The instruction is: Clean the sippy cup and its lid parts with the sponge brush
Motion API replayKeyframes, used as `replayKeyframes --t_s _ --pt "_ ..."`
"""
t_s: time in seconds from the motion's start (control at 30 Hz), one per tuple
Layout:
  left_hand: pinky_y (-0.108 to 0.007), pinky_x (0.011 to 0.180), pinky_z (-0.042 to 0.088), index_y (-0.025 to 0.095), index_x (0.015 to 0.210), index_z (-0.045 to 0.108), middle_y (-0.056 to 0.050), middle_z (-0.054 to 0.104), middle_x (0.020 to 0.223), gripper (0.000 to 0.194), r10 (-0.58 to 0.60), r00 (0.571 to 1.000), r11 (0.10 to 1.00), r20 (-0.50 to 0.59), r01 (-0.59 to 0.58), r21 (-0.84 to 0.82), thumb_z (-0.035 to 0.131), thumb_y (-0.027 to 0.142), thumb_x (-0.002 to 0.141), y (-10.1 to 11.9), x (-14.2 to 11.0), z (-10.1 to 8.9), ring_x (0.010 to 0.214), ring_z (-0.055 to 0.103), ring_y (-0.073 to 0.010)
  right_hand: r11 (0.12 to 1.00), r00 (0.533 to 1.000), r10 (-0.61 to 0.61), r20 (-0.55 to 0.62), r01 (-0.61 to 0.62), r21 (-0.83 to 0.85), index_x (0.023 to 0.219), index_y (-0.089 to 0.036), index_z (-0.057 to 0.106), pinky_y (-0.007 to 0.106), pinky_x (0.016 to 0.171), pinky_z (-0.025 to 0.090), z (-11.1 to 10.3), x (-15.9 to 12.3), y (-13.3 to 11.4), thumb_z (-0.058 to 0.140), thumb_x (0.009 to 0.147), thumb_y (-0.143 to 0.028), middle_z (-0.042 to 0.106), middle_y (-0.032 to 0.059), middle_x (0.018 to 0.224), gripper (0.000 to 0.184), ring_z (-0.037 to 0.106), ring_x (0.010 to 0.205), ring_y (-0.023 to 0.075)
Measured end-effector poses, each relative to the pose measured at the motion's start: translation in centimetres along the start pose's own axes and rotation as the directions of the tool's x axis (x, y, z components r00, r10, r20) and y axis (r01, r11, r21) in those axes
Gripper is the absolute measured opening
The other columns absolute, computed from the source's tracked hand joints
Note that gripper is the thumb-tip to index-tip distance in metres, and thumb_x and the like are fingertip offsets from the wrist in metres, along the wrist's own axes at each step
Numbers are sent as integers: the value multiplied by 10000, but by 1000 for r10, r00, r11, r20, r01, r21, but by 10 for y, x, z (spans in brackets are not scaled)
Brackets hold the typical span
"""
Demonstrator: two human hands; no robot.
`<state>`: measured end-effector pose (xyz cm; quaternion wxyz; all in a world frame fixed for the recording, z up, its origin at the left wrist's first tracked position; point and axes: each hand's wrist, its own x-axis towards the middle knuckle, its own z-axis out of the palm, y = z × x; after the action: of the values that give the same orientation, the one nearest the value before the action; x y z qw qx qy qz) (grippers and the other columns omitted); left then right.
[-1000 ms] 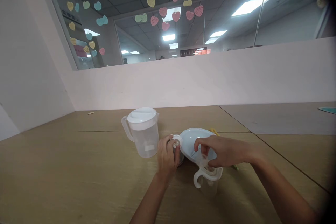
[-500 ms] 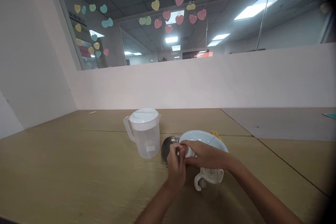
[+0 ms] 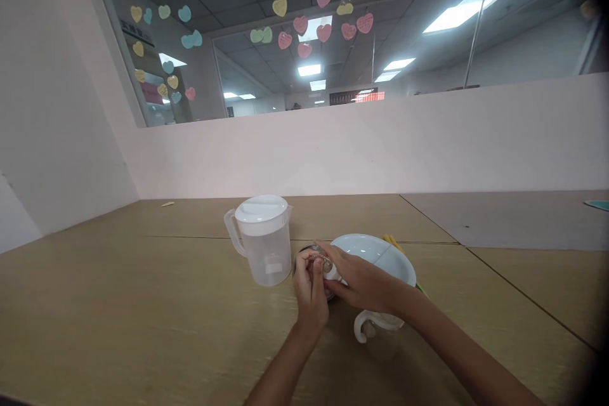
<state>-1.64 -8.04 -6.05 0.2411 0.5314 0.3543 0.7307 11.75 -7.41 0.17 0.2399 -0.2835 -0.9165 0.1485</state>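
Table (image 3: 166, 317), whitish piece (image 3: 332, 272) in left hand (image 3: 311, 295) and right hand (image 3: 364, 278), wall (image 3: 309, 158), heart-dotted window (image 3: 404, 3)

The right hand (image 3: 359, 276), a second ago over the cup with the curled white handle (image 3: 364, 323), is now away from it and meets the left hand (image 3: 311, 295) around a small white-and-clear piece (image 3: 332, 271). Since half a second ago, both hands have shifted slightly left, covering more of the round metal object (image 3: 310, 247).

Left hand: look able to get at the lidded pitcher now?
Probably, once it lets go: the left hand is busy with a white piece, but nothing blocks the near side of the pitcher.
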Motion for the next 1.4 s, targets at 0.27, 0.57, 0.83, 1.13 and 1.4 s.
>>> replayKeyframes --t_s 0.27,0.57,0.83,1.13,1.4 --pt "-329 957 413 212 1238 451 -90 546 1203 462 19 991 998 131 -27 63 582 348 816 11 -10 4 1130 509 -216 990 995 -30 -99 15 -142 1434 -152 155 359 815 443 3 5 12 486 773 -208 546 147 1233 741 548 1070 252" --pt "-312 900 434 201 983 555 -47 583 1036 271 -32 999 984 -19 35 172 648 327 762 1 -24 15 1037 545 -186 869 998 -45 -54 12 -494 1165 -151 520 320 700 378 -7 4 16 502 684 -178 663 70 778 482 593 718 216" --pt "-328 907 446 204 868 623 -37 631 986 147 91 994 975 -56 -78 209 671 275 748 -2 -29 13 997 571 -172 874 996 -52 -77 9 -486 1095 -144 576 349 850 346 -9 4 15 524 643 -193 685 62 732 458 619 730 213" --pt "-358 888 464 207 950 613 -51 637 988 224 137 990 940 18 -136 313 668 300 753 -2 -23 8 991 583 -202 888 999 48 -11 -47 -457 928 -185 630 324 814 353 -16 5 8 552 659 -206 685 54 754 281 613 738 203" --pt "-497 1042 314 198 1429 121 -157 374 1400 745 255 830 842 497 -443 308 529 394 838 -9 -41 6 1299 345 -292 942 988 141 -69 -155 -299 755 -210 632 256 638 358 -57 -15 9 590 710 -295 644 21 757 105 560 722 167"
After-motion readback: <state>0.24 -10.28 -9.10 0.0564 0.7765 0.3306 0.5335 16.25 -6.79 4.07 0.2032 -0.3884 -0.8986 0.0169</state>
